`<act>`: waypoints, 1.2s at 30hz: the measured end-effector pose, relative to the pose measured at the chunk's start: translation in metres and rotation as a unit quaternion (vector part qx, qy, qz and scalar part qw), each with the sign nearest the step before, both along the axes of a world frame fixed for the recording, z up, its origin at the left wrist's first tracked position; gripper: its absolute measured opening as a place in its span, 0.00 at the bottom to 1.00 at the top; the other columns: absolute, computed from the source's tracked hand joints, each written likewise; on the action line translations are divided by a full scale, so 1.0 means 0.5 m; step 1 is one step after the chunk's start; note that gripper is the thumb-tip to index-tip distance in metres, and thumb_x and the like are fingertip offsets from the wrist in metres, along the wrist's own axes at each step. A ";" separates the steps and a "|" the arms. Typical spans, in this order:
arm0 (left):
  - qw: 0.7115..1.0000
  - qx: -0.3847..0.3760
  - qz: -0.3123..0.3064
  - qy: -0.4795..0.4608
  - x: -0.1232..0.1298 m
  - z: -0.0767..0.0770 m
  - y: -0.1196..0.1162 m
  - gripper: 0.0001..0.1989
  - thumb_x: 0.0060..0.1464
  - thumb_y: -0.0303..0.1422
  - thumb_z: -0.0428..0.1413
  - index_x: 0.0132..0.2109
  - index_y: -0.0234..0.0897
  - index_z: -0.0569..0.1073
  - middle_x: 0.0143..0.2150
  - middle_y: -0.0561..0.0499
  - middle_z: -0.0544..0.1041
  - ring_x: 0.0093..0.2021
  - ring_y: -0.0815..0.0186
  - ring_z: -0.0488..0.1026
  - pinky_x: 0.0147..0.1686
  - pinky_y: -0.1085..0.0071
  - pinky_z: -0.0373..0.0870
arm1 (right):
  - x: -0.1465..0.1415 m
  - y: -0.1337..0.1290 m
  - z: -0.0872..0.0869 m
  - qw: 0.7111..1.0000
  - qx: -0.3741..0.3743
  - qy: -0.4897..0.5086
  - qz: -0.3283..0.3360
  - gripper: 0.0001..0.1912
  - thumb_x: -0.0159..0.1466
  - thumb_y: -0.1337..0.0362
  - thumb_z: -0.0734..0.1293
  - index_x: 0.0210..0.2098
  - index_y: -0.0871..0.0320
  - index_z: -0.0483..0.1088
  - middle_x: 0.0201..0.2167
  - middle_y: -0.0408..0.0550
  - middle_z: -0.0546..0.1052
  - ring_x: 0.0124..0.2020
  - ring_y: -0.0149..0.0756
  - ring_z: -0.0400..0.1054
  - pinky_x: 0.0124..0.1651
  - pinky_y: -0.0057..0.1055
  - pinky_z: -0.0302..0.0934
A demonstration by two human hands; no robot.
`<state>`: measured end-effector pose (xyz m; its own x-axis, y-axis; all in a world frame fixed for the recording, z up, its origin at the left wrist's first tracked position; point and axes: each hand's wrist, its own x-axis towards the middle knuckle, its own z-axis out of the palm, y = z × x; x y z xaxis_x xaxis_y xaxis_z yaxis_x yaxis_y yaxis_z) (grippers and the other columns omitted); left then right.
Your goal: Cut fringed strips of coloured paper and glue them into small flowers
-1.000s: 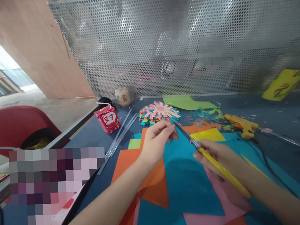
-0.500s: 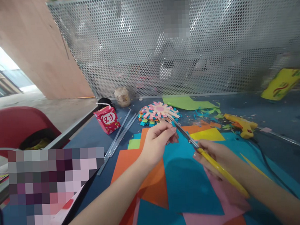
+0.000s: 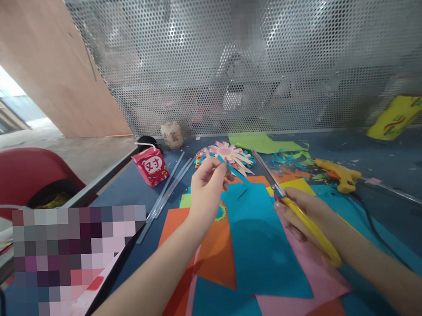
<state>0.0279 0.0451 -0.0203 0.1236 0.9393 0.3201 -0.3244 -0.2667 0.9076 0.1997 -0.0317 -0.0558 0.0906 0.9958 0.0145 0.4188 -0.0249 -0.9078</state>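
Between the thumb and fingers of my left hand (image 3: 209, 179) is a thin blue paper strip (image 3: 237, 172), slanting down to the right. My right hand (image 3: 300, 214) grips yellow-handled scissors (image 3: 310, 230), their blades pointing up and away, just right of the strip. Beneath both hands lie sheets of blue paper (image 3: 267, 248), orange paper (image 3: 215, 255), pink paper (image 3: 317, 274) and yellow paper (image 3: 305, 186). A small yellow-green toothed ring (image 3: 220, 213) shows on the orange sheet beside my left wrist. Layered paper flowers (image 3: 226, 151) lie beyond my left hand.
A red drink carton (image 3: 151, 167) and clear sticks (image 3: 170, 190) are on the left. Green paper (image 3: 266, 143) and scraps lie behind. To the right are a yellow glue gun (image 3: 341, 174) with its cord and a yellow packet (image 3: 398, 117). A perforated metal panel (image 3: 193, 61) stands behind.
My left hand has moved slightly left, and the blue strip now shows clearly in it. The scissors have shifted right, away from the left hand. The toothed ring has come into view.
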 end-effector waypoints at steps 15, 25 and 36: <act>0.997 -0.031 -0.028 -0.061 0.010 0.000 -0.006 0.20 0.41 0.26 0.61 0.40 0.40 0.62 0.21 0.61 0.73 0.20 0.69 0.73 0.15 0.78 0.64 | 0.003 0.000 -0.005 1.000 -0.010 -0.001 0.000 0.15 0.57 0.50 0.65 0.27 0.53 0.57 0.15 0.34 0.61 0.10 0.24 0.51 0.12 0.26 0.45; 0.988 -0.107 -0.034 -0.108 0.010 0.004 -0.008 0.11 0.39 0.30 0.65 0.30 0.33 0.71 0.22 0.53 0.75 0.26 0.64 0.77 0.15 0.79 0.63 | 0.005 0.008 -0.007 1.000 0.027 -0.011 0.001 0.20 0.57 0.44 0.62 0.29 0.53 0.57 0.18 0.37 0.64 0.13 0.27 0.55 0.15 0.27 0.49; 0.948 -0.224 0.026 -0.222 0.008 -0.006 0.006 0.17 0.35 0.30 0.68 0.29 0.36 0.67 0.24 0.59 0.72 0.22 0.77 0.70 0.17 0.82 0.60 | 0.003 -0.011 0.017 0.974 0.042 -0.222 -0.030 0.17 0.57 0.48 0.64 0.27 0.52 0.55 0.20 0.38 0.63 0.21 0.33 0.58 0.22 0.28 0.48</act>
